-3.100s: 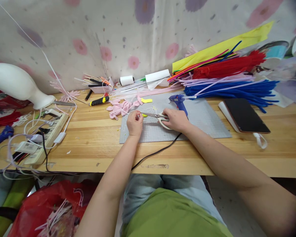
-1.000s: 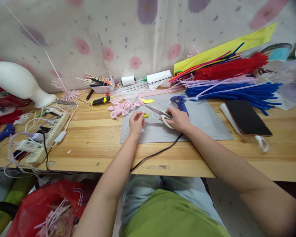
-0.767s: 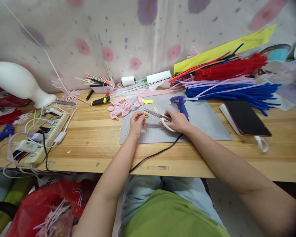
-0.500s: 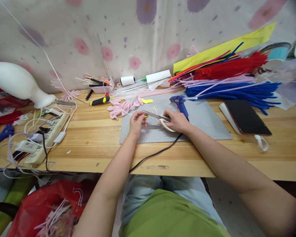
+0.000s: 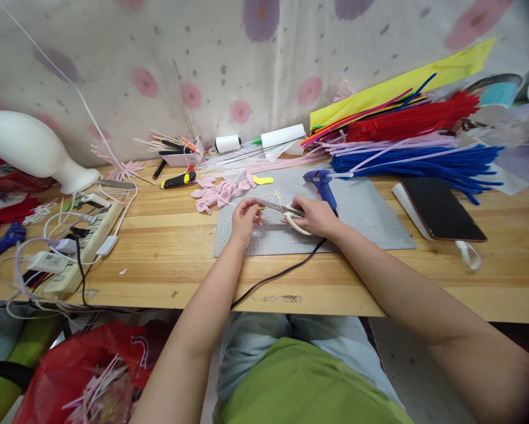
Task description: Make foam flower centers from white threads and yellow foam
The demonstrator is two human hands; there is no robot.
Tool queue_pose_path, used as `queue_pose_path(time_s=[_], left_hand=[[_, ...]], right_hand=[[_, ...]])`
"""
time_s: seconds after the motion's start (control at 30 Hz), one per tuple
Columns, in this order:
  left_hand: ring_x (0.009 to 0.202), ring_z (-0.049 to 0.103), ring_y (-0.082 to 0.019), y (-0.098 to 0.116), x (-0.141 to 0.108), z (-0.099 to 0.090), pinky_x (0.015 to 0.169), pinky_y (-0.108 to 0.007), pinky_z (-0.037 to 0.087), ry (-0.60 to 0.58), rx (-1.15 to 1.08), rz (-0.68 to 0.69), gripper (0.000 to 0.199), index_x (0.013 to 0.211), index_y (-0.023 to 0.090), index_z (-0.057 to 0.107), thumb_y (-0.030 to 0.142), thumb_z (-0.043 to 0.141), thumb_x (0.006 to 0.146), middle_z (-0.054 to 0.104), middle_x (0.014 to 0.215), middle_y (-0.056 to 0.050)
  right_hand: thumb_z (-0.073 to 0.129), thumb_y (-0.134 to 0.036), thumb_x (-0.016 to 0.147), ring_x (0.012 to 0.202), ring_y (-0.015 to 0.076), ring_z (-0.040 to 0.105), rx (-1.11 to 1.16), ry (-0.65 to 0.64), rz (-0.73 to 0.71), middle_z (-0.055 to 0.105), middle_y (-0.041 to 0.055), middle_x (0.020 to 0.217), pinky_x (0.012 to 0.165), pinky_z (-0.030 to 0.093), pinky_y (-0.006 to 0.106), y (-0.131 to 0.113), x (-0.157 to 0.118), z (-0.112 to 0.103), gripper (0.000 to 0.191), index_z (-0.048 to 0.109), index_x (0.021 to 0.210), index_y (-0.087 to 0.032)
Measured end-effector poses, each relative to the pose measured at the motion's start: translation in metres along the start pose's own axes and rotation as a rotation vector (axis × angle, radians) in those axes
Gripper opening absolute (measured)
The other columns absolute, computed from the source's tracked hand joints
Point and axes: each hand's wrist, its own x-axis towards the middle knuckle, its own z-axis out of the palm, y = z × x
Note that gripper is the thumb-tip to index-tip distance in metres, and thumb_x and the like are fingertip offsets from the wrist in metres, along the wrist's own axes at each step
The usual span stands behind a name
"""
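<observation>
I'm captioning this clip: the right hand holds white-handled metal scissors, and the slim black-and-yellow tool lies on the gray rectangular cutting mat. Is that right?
Not quite: in the head view, the slim black-and-yellow tool lies on the brown wooden table, left of the gray rectangular cutting mat. The right hand does hold the white-handled metal scissors.
</observation>
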Motion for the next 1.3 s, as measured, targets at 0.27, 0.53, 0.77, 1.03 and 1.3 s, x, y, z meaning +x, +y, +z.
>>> queue_pose_path(time_s=[0.27,0.53,0.77,1.03,1.3], left_hand=[[0.047,0.05,-0.005,0.0004,-0.0005,-0.0001,0.04,-0.017,0.037,-0.005,-0.022,-0.007,0.02,0.074,0.017,0.05,0.028,0.063,0.063,0.061,0.071,0.002],[0.05,0.054,-0.004,0.0064,-0.0009,0.0024,0.042,-0.014,0.038,0.024,-0.106,-0.107,0.021,0.078,0.018,0.048,0.025,0.062,0.065,0.061,0.07,0.003],[0.049,0.054,-0.004,0.0058,-0.0009,0.0024,0.042,-0.015,0.039,0.025,-0.113,-0.092,0.018,0.078,0.018,0.049,0.024,0.062,0.067,0.061,0.068,0.003],[0.05,0.054,-0.004,0.0049,-0.0008,0.0018,0.043,-0.014,0.039,0.023,-0.103,-0.093,0.019,0.078,0.017,0.049,0.025,0.063,0.067,0.061,0.068,0.003],[0.049,0.053,-0.004,0.0045,-0.0006,0.0014,0.042,-0.014,0.04,0.011,-0.122,-0.077,0.02,0.078,0.017,0.049,0.025,0.063,0.067,0.063,0.072,0.002]], right_hand=[[0.051,-0.055,0.075,0.062,0.016,0.051,0.001,0.006,-0.003,0.062,0.0035,0.073,0.053,0.024,0.025,0.0005,0.0001,0.0009,0.036,0.053,0.086,-0.02],[0.052,-0.054,0.075,0.061,0.0153,0.05,0.005,0.018,0.001,0.061,0.0028,0.072,0.053,0.024,0.025,0.001,0.0004,0.0012,0.035,0.052,0.085,-0.02],[0.051,-0.054,0.076,0.062,0.0156,0.051,-0.013,0.02,-0.008,0.062,0.0031,0.072,0.052,0.024,0.025,0.0009,0.0002,0.0006,0.035,0.052,0.085,-0.02],[0.049,-0.056,0.077,0.062,0.0162,0.052,-0.037,0.018,-0.006,0.063,0.0036,0.072,0.052,0.024,0.025,0.0034,0.0013,0.0027,0.036,0.053,0.085,-0.02],[0.046,-0.057,0.078,0.062,0.0166,0.052,-0.038,0.031,-0.024,0.061,0.0039,0.069,0.052,0.023,0.026,0.0044,0.0021,0.0032,0.036,0.052,0.08,-0.021]])
